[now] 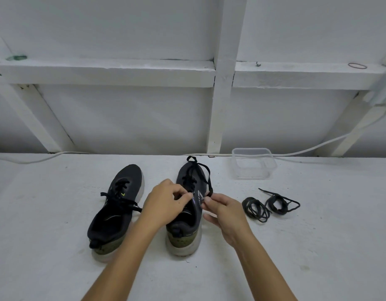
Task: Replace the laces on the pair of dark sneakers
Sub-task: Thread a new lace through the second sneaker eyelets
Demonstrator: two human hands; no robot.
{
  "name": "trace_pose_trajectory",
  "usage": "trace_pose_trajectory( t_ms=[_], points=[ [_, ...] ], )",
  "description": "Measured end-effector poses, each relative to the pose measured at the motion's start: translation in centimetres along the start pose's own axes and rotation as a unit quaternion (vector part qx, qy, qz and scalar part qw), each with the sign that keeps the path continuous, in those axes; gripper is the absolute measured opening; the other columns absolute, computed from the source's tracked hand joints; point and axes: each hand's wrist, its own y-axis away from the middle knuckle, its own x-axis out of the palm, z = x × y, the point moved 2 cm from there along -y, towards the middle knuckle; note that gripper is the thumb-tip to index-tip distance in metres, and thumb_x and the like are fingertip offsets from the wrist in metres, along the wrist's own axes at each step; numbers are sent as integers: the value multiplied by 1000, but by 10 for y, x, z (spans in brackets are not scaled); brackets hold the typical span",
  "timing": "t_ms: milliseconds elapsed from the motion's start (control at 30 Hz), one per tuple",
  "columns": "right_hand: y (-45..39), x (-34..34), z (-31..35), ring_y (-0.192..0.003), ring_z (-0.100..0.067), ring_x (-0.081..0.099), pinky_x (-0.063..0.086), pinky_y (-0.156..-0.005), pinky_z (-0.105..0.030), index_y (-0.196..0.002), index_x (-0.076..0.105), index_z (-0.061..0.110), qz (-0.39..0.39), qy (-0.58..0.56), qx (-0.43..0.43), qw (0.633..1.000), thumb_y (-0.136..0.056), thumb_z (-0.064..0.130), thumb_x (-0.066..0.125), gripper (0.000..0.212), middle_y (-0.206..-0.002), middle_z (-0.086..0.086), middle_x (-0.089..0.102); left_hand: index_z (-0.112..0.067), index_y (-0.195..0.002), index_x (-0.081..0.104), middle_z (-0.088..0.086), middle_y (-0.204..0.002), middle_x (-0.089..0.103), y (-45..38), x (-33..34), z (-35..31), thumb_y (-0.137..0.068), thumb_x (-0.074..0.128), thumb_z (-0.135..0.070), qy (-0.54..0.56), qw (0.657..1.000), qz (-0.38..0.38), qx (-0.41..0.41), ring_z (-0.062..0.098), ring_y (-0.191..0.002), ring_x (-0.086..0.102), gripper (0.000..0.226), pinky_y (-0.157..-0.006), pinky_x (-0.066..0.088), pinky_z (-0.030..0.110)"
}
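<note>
At frame centre we see the right-hand sneaker [187, 205], its black lace [200, 170] loosened. Our left hand [166, 203] pinches at its eyelets; our right hand [224, 211] pinches the lace end. The other sneaker [118, 205] sits left, two coiled laces [268, 205] right, and a clear container [254, 162] beyond.

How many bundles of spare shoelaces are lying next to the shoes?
2. One coiled lace bundle lies on the white surface just right of the right hand. The other bundle lies beside it, farther right, in front of the clear plastic container.
</note>
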Motion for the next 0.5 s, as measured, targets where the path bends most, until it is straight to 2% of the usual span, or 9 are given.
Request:
trace_pose_trajectory(
  t_ms=[100,200,267,367,500],
  points=[
    [1,8,-1,-84,-11,75,57,-67,-23,-94,79,17,-7,15,-38,999,-95,12,70,10,-90,-3,79,-39,-89,76,-13,-97,55,-2,3,-1,-90,62,-55,-10,999,31,-9,7,-93,57,21,-75,45,28],
    [2,12,-1,-82,-11,75,56,-65,-21,-97,79,16,-22,28,-65,997,-94,12,71,10,-88,-4,79,-43,-84,73,-13,-98,55,-3,6,-1,-92,62,-51,18,998,59,-19,4,-92,56,16,-67,37,17],
    [3,12,-2,-84,-12,75,57,-65,-21,-96,79,18,-27,40,-79,996,-94,12,71,10,-88,-2,79,-45,-80,71,-14,-102,57,-2,7,3,-93,63,-46,67,994,77,-28,0,-93,56,16,-73,40,16],
    [3,13,-4,-86,-14,76,61,-70,-27,-95,79,22,-33,63,-103,992,-93,13,72,11,-88,2,79,-47,-81,74,-12,-107,62,0,9,8,-93,65,-42,155,982,96,-56,2,-98,60,16,-92,51,30],
    [4,15,-6,-90,-15,76,62,-85,-41,-94,80,23,-31,77,-130,988,-91,14,73,12,-90,2,79,-51,-84,72,-10,-108,62,2,9,7,-94,64,-40,180,977,100,-48,5,-100,63,17,-96,52,35]
  ],
)
